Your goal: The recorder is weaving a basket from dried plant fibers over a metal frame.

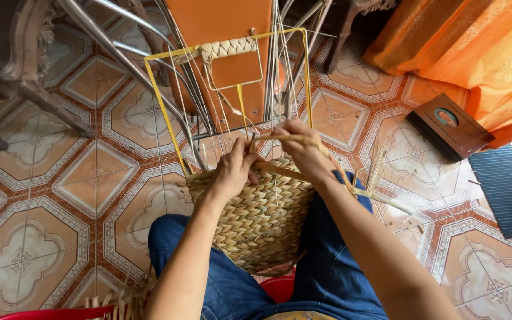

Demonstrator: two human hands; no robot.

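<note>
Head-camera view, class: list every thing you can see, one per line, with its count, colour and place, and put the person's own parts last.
Woven basket: one, tan straw, on the person's lap, partly woven.
Wire frame: one, yellow, rising from the basket, with a braided straw handle at its top.
Loose straw strands: a bundle, pale tan, right of the basket.
Orange panel: one, behind the frame, top centre.
Metal rods: several, grey, slanting at upper left.
Curtain: one, orange, top right.
Wooden box: one, dark brown, on the floor at right.
Mat: one, dark blue, right edge.
Tiled floor: patterned, terracotta and cream.
Jeans: blue, lower centre.
Left hand: on the basket rim.
Right hand: gripping a straw strand.
</note>
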